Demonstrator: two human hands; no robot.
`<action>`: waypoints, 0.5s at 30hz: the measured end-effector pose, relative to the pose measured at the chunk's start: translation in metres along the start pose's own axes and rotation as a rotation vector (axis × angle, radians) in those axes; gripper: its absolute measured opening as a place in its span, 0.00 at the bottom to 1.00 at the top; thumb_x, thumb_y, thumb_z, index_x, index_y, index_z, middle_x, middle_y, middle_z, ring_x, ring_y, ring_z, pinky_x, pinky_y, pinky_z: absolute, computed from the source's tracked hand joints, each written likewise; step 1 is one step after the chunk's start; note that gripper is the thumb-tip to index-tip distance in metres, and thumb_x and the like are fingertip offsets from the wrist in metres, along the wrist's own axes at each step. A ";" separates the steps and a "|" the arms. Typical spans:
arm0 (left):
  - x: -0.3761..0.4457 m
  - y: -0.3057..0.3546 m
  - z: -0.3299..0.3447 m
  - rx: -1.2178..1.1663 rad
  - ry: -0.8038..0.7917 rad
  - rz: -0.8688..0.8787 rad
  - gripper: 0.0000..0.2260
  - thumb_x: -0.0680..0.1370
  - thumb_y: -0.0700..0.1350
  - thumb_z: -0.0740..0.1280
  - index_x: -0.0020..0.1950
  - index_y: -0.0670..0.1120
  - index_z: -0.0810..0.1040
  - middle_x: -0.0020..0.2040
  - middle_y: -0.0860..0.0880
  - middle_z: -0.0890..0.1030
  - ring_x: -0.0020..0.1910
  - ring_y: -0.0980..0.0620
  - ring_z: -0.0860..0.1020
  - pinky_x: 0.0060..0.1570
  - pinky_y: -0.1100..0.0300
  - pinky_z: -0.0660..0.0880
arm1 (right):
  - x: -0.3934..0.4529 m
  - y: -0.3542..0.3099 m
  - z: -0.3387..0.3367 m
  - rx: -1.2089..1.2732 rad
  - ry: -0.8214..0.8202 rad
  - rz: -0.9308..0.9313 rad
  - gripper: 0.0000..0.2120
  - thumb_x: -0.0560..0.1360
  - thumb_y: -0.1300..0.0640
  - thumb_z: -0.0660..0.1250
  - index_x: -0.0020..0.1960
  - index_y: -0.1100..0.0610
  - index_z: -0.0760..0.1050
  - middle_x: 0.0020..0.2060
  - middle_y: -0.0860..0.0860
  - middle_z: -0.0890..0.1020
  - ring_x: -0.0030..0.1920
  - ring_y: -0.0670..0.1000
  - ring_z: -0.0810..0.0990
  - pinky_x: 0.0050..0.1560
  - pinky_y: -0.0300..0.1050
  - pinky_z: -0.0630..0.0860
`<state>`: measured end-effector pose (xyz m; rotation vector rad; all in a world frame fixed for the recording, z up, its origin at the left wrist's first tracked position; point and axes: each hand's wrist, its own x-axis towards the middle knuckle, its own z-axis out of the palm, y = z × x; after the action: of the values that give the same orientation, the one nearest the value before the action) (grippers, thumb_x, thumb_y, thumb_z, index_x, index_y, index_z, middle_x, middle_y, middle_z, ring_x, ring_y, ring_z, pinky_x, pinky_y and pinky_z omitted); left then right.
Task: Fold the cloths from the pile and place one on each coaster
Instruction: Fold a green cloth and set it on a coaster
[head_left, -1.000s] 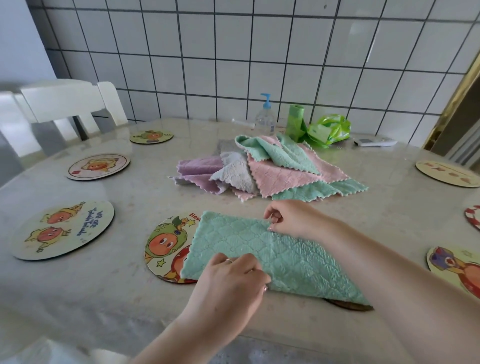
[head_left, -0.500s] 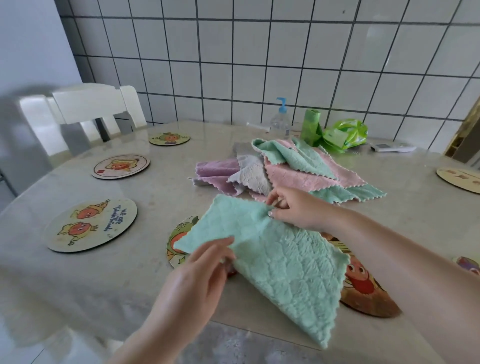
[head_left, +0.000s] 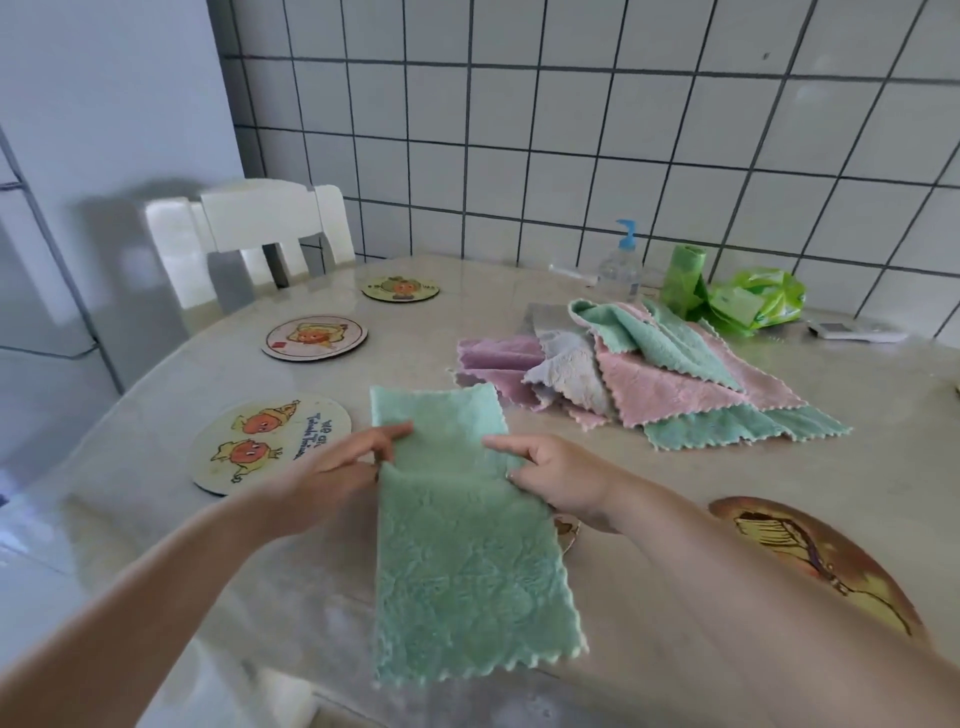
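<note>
A green cloth, folded into a long strip, hangs lifted over the near table edge. My left hand pinches its left side and my right hand pinches its right side, about a third down from the far end. The pile of cloths in purple, grey, pink and green lies behind my right hand. Round picture coasters lie on the table: one just left of my left hand, two further back, one at the right. Another coaster peeks out under the cloth.
A pump bottle, a green roll, a green packet and a white remote stand along the tiled wall. A white chair is at the table's far left. The marble table edge runs close below my hands.
The cloth was lifted off the coaster in front of me and turned from lying sideways to hanging lengthwise. Both hands shifted their hold to its two sides. The view swung right and up.
</note>
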<state>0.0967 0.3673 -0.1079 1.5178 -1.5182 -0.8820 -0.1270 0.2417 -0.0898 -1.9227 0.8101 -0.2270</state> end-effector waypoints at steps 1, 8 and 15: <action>0.002 -0.006 -0.002 0.066 -0.026 -0.037 0.14 0.78 0.39 0.59 0.39 0.55 0.74 0.65 0.64 0.68 0.72 0.57 0.62 0.68 0.60 0.59 | 0.003 0.002 0.002 -0.049 0.005 0.008 0.24 0.77 0.66 0.56 0.72 0.52 0.65 0.67 0.49 0.72 0.39 0.41 0.79 0.40 0.34 0.76; -0.013 -0.012 0.000 0.823 -0.097 0.108 0.26 0.69 0.59 0.50 0.68 0.67 0.56 0.74 0.63 0.47 0.74 0.60 0.39 0.75 0.55 0.42 | -0.007 0.006 0.002 -0.119 0.044 -0.046 0.26 0.78 0.58 0.61 0.73 0.45 0.59 0.73 0.48 0.64 0.72 0.50 0.62 0.61 0.41 0.71; -0.039 -0.023 0.008 0.866 -0.083 0.528 0.20 0.79 0.56 0.54 0.71 0.57 0.65 0.72 0.56 0.66 0.74 0.58 0.58 0.72 0.56 0.52 | -0.062 0.004 0.005 -0.063 -0.025 0.036 0.19 0.78 0.51 0.61 0.65 0.35 0.67 0.53 0.43 0.76 0.46 0.36 0.77 0.45 0.31 0.75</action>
<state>0.0981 0.4049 -0.1343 1.4926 -2.3830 0.0609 -0.1731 0.2835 -0.0841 -1.9638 0.8438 -0.1570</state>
